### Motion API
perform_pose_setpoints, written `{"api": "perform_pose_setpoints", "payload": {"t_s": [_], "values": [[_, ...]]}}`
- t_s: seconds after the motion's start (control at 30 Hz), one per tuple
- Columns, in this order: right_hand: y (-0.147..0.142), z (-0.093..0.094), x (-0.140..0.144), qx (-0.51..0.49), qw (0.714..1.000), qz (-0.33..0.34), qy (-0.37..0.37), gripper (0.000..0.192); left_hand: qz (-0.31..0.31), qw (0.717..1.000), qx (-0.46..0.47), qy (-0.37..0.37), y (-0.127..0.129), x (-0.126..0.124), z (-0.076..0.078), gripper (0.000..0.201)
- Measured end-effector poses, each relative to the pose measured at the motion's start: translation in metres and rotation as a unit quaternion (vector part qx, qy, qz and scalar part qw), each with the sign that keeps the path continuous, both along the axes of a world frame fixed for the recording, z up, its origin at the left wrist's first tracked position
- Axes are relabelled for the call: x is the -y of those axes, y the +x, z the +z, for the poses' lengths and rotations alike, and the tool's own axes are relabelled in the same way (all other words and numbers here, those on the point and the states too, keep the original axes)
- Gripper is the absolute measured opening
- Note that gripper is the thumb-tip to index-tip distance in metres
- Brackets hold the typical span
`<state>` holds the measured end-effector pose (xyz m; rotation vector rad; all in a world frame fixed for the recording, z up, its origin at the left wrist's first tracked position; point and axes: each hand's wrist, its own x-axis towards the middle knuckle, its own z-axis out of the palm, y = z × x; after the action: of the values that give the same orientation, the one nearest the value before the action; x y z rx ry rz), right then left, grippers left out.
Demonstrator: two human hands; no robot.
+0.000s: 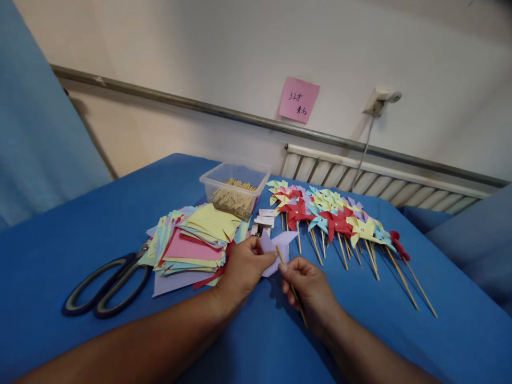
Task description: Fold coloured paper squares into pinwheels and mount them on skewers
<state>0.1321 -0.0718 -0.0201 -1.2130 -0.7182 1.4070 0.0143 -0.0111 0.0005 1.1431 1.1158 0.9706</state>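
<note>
My left hand (244,266) pinches a lilac paper pinwheel (276,246) just above the blue tablecloth. My right hand (306,285) grips a thin wooden stick (298,301) whose upper end meets the back of the pinwheel. The two hands sit close together at the table's near middle. Left of my left hand lies a stack of coloured paper squares (192,245). Behind my hands is a small stapler-like metal tool (262,224).
A row of finished pinwheels on sticks (340,224) lies to the right. A clear plastic tub of sticks (234,194) stands at the back. Black-handled scissors (108,285) rest at the left. A pink note (298,100) hangs on the wall above a radiator (360,178).
</note>
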Motion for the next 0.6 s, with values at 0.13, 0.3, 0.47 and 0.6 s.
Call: {"api": "perform_pose_setpoints", "payload": {"t_s": [0.13, 0.3, 0.47, 0.6], "values": [[0.0006, 0.0006, 0.0002, 0.004, 1.000, 0.000, 0.000, 0.040, -0.002, 1.000, 0.001, 0.005, -0.0003, 0.0008, 0.0024, 0.026], [0.0015, -0.0016, -0.0002, 0.006, 1.000, 0.005, 0.003, 0.039, -0.007, 1.000, 0.000, 0.003, -0.0004, 0.0009, 0.0016, 0.027], [0.0019, -0.0040, 0.0000, 0.008, 1.000, 0.016, 0.021, 0.039, -0.012, 1.000, -0.003, 0.013, -0.0004, 0.0006, -0.0017, 0.028], [0.0032, -0.0028, 0.0011, 0.004, 1.000, 0.019, 0.014, 0.039, -0.007, 1.000, 0.001, 0.007, -0.0006, 0.0009, -0.0001, 0.029]]}}
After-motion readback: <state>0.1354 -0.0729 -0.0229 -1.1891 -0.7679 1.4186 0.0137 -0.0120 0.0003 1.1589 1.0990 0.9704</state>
